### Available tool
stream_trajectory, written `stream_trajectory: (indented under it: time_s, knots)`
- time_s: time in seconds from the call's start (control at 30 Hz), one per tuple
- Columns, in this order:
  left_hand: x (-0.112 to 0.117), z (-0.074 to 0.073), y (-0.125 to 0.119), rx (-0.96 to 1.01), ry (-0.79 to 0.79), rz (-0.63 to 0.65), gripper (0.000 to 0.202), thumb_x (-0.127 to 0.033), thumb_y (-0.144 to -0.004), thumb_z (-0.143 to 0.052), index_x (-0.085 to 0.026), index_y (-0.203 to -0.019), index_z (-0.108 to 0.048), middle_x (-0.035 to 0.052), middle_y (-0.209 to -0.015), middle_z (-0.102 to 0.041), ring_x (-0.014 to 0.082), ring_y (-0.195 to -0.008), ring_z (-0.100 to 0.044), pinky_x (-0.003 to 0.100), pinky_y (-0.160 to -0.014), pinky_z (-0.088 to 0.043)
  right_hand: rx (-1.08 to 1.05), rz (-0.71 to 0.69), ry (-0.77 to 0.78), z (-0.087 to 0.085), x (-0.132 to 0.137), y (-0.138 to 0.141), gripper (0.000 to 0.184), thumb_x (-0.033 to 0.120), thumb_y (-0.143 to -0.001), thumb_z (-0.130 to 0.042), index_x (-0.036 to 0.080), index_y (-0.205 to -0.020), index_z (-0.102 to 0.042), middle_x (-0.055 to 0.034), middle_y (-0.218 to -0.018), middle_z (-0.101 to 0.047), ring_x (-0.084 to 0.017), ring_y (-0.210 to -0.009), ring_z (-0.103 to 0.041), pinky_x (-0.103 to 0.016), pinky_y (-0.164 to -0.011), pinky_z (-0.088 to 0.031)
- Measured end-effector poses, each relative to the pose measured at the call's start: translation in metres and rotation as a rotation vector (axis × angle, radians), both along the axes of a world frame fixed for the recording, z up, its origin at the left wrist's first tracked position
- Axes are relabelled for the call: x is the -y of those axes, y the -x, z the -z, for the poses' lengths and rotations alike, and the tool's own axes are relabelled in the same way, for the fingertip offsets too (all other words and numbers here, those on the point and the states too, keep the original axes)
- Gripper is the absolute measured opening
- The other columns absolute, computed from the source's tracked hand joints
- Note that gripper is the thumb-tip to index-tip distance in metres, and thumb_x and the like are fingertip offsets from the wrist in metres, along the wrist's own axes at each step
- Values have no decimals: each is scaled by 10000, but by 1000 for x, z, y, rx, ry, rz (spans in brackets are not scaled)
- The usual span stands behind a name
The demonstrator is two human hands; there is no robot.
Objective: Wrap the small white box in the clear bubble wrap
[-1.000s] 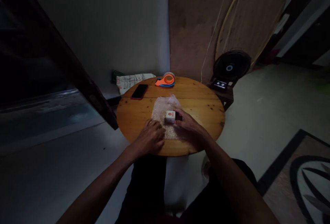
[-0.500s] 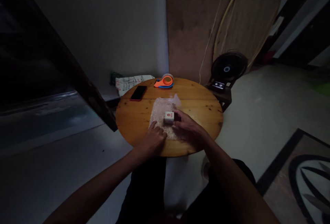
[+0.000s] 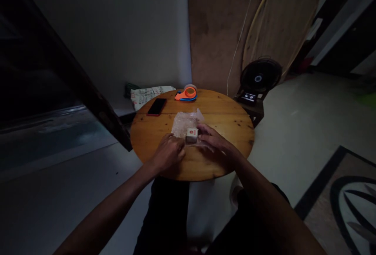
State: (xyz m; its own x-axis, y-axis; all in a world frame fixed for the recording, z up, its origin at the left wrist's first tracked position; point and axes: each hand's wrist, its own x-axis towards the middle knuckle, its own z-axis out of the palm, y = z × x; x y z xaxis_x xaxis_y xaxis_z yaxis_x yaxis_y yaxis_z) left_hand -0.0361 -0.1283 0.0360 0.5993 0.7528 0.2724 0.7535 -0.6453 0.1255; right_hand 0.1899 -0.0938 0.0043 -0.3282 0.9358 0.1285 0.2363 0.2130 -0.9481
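A small white box (image 3: 192, 135) with red print sits on a sheet of bubble wrap (image 3: 179, 123) in the middle of the round wooden table. My left hand (image 3: 170, 150) is closed on the near left edge of the bubble wrap, its fingertips partly hidden. At the box's right side, my right hand (image 3: 214, 139) has its fingers curved against the box. The wrap's near edge lies folded close to the box, between both hands.
Toward the table's (image 3: 235, 129) far edge are an orange and blue tape dispenser (image 3: 188, 93) and a phone (image 3: 156, 107). Behind the table lies a printed sack (image 3: 151, 93). A dark fan (image 3: 258, 78) stands on a stool at the right; boards (image 3: 220, 31) lean against the wall.
The bubble wrap's near edge has come up toward the box, baring the wood in front. My left hand has shifted slightly left and closed. My right hand stays beside the box.
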Motion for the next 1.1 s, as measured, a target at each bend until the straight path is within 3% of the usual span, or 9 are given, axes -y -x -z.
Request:
stream_trajectory:
  time_s: [0.1,0.23,0.4,0.5,0.67,0.73,0.93,1.1]
  knots:
    - [-10,-10,-2,11,-14,-44,115,-184,-772,-520,-186,-764,-634,52,-708,-668,201,-733,-611,346,-831,-423,-70,11,37,-6,-4,-6,339,365,-885,-531,290,-1212,-580,-29,-1277,-582,-214,-1182,-530,-418,-1023,-420]
    - [-28,-21,-9,-34,-15,-76,147,-219,-777,-524,-185,-789,-666,65,-715,-685,214,-739,-622,323,-742,-421,-126,-15,76,-17,-11,-15,373,465,-892,-510,247,-1181,-599,-57,-1250,-598,-222,-1194,-524,-417,-1011,-433]
    - [-53,-25,-17,-57,-8,-117,184,-246,-778,-516,-176,-813,-683,74,-706,-688,212,-711,-625,317,-706,-417,21,-153,110,-30,-17,-20,544,428,-730,-722,249,-1217,-559,-58,-1286,-557,-239,-1170,-537,-394,-961,-459]
    - [-63,-22,-20,-56,19,-132,187,-239,-774,-513,-175,-804,-685,80,-722,-693,212,-704,-626,308,-674,-410,181,-148,14,-30,-18,-13,609,370,-651,-781,249,-1205,-559,-56,-1188,-594,-239,-1056,-575,-369,-859,-485]
    - [-70,-15,-22,-35,54,-163,201,-247,-780,-502,-173,-812,-686,74,-703,-684,204,-685,-618,296,-646,-401,332,53,-159,-20,-30,1,149,288,-735,-650,194,-850,-633,-6,-796,-607,-159,-740,-546,-280,-672,-424]
    - [-70,-15,-20,-3,90,-174,194,-253,-776,-509,-178,-811,-684,65,-693,-677,201,-678,-610,291,-634,-398,327,72,-170,-16,-36,1,102,286,-744,-621,185,-729,-613,8,-703,-572,-134,-666,-504,-251,-614,-383]
    - [-70,-15,-17,190,265,-197,212,-329,-747,-584,-189,-883,-668,30,-780,-679,168,-678,-584,259,-606,-399,234,-1,-85,-8,-43,-4,177,352,-757,-603,180,-720,-594,12,-678,-557,-133,-649,-509,-231,-563,-351]
    - [-78,4,-19,331,354,-148,256,-397,-735,-629,-175,-859,-659,19,-775,-652,148,-684,-557,237,-604,-395,150,-18,-51,-2,-46,-5,195,368,-752,-624,180,-711,-596,-14,-764,-620,-178,-788,-587,-250,-635,-411]
